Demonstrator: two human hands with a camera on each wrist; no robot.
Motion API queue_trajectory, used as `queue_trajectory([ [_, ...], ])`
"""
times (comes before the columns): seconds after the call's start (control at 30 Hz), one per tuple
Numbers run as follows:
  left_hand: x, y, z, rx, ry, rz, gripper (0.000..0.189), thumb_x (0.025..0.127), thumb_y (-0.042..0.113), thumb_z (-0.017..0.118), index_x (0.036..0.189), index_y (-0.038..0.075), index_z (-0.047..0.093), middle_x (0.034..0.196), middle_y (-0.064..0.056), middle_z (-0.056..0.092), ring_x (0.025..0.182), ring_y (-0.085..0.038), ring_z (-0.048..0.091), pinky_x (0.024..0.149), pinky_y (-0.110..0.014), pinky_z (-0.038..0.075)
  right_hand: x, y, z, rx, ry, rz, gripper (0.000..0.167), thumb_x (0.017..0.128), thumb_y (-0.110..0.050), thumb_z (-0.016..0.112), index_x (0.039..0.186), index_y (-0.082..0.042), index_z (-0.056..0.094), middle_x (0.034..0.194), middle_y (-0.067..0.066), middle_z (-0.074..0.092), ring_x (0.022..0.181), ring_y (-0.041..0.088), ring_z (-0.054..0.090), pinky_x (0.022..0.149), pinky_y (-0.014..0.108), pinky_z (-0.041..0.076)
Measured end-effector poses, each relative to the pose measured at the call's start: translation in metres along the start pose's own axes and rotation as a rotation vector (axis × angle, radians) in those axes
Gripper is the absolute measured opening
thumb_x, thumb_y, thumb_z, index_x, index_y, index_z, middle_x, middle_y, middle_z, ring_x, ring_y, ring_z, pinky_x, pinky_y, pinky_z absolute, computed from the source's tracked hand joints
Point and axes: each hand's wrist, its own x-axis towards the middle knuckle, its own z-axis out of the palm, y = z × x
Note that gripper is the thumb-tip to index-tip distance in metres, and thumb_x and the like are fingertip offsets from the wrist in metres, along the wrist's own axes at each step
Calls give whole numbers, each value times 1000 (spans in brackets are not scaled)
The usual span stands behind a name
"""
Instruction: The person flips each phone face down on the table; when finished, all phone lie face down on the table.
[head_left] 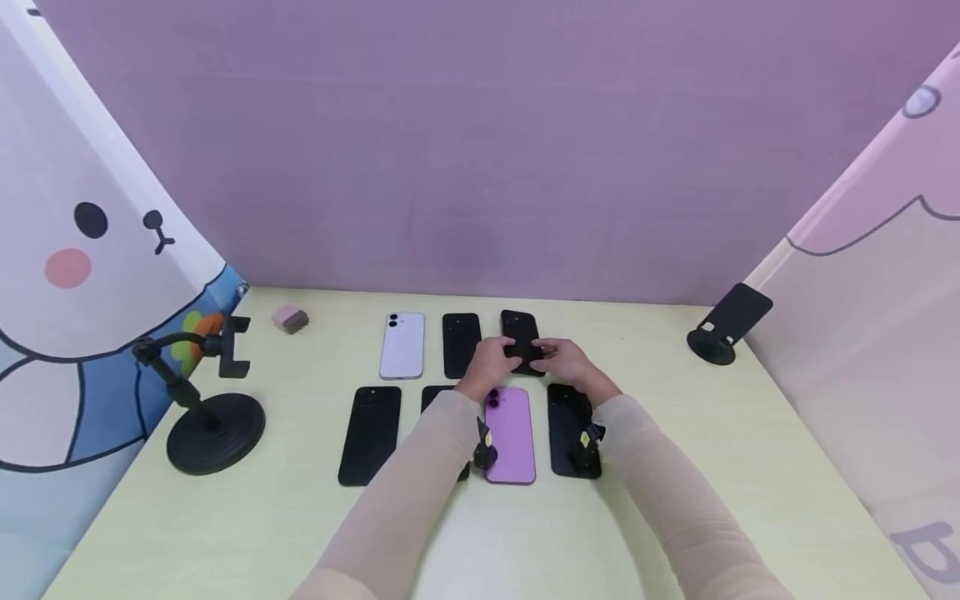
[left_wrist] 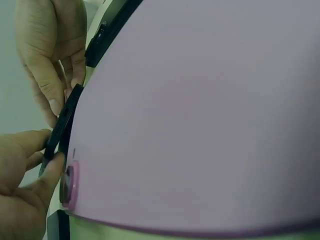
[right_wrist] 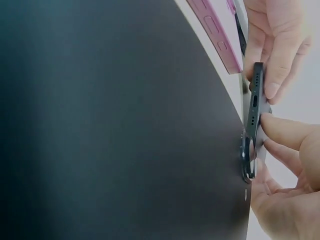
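Note:
At the back right of the phones, a black smartphone [head_left: 519,327] is gripped from both sides. My left hand [head_left: 487,367] pinches its left edge and my right hand [head_left: 567,364] pinches the right edge. Seen from the right wrist, the end of this phone [right_wrist: 255,95] with its port faces the camera, thumbs and fingers on either side. The left wrist view also shows the phone [left_wrist: 62,120] between both hands. Below my wrists lie a pink-purple phone [head_left: 513,437] and a black phone [head_left: 564,421]. Another black phone [head_left: 460,340] lies just left of the held one.
A pale lavender phone [head_left: 402,346] is at the back left. In the front row are a large black phone [head_left: 370,433] and a dark phone [head_left: 433,395] partly under my left sleeve. A black stand [head_left: 216,433], a small block [head_left: 290,318] and another stand [head_left: 729,321] stand farther out.

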Motion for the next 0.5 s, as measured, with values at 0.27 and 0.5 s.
queue_trajectory([
  [0.27,-2,-1,-3,27,6,-29,40,89,17,73,126,2,65,126,-13,62,121,-25,53,97,-36,45,2,-2,2,-22,-12,10,49,91,-9,69,137,0,54,133,26,50,120,37,49,92,43,47],
  [0.5,-3,-5,-8,11,-10,-38,39,89,18,74,123,1,66,117,-13,66,107,-25,61,93,-35,47,5,-3,1,-96,-28,-6,48,91,-7,68,137,1,54,130,25,52,119,36,49,97,45,43],
])
